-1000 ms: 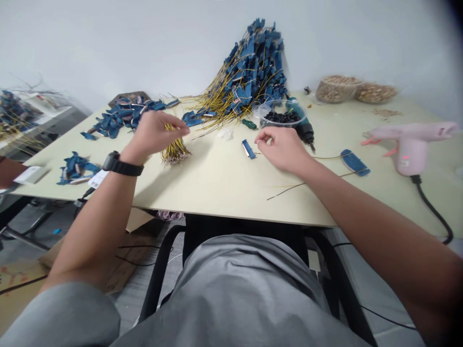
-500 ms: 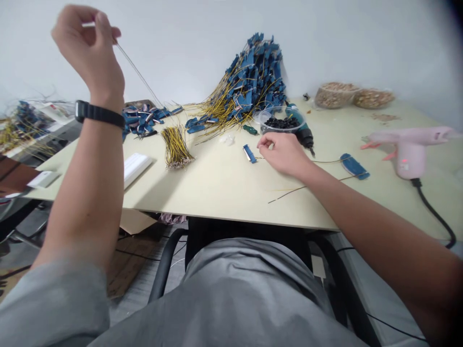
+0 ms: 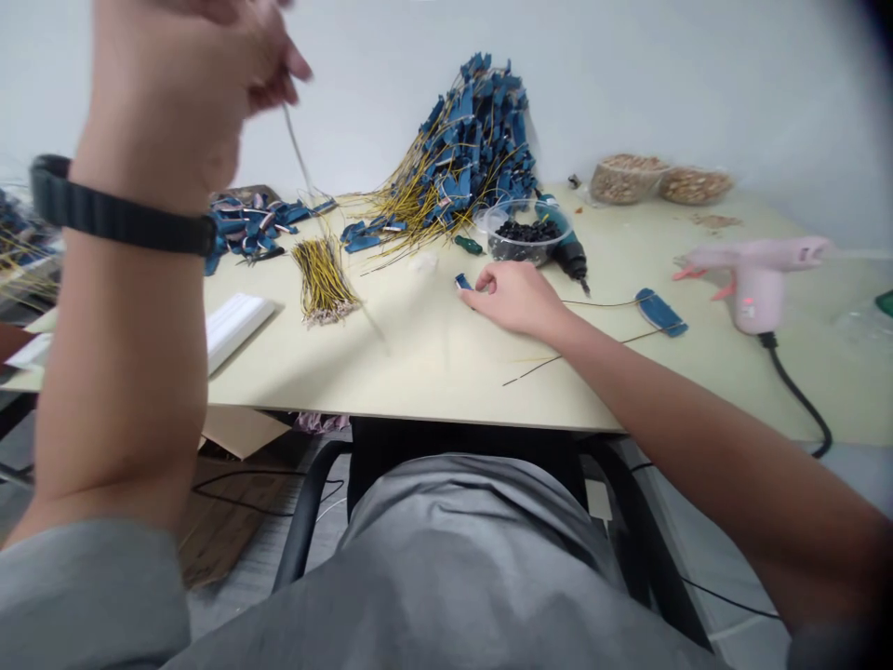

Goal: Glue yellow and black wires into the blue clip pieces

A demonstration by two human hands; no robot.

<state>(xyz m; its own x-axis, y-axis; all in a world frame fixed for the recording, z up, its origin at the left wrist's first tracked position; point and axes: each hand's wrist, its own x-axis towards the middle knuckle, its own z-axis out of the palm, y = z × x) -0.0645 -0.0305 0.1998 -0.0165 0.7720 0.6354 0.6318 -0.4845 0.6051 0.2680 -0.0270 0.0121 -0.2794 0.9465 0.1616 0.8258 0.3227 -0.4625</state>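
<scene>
The worktop (image 3: 433, 363) is a pale slab set against a white wall. At its far middle a tall heap (image 3: 467, 140) of blue pieces with yellow wires is piled against the wall. A smaller spread of blue pieces (image 3: 255, 223) is seen at the far left. To the right a pink glue gun (image 3: 757, 274) is stood on the worktop, its black cord trailing off the near edge. Two tubs of brown bits (image 3: 656, 181) are placed at the far right. A clear bowl of dark parts (image 3: 526, 233) is set just in front of the heap, with a dark tool (image 3: 568, 251) beside it. A white block (image 3: 233, 321) is laid near the left edge. A bundle of yellow wires (image 3: 321, 279) is laid right of the block.

The left hand (image 3: 188, 84) is raised high, close to the camera and blurred; a single thin wire (image 3: 299, 163) is pinched in its grip and hangs down toward the worktop. The right hand (image 3: 513, 298) is rested on the worktop, its grip narrow, fingertips touching a small blue piece (image 3: 462, 281). Another blue piece (image 3: 659, 312) lies well to its right.
</scene>
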